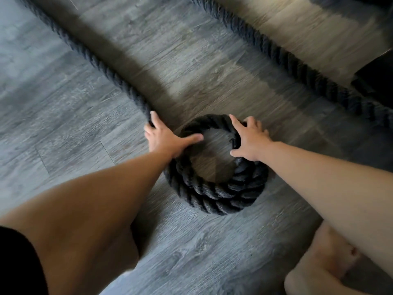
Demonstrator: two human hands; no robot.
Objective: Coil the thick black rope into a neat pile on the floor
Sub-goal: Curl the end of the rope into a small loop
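A thick black rope point(214, 188) lies on a grey wood-plank floor point(63, 124), part of it already wound into a small round coil just ahead of the person, stacked in what looks like two turns, with bare floor showing through the open middle. The left hand point(164, 138) rests on the coil's left rim where the free length meets it; its thumb stretches across the top of the coil toward the middle and its fingers point(154, 119) press against the rope that runs in from the far left. That grip is spread and flat on the rope, not wrapped around it. The right hand point(247, 138) sits on the coil's far right rim, fingers splayed over the top turn and the thumb tucked down on the inner side, so this grip is loosely clasping the rope at that spot. From the left hand the free length stretches away in a long diagonal toward the upper left corner. A second stretch of the same kind of rope crosses the upper right, from the top edge down to the right edge, well apart from the coil. A bare leg point(331, 265) shows at the lower right.
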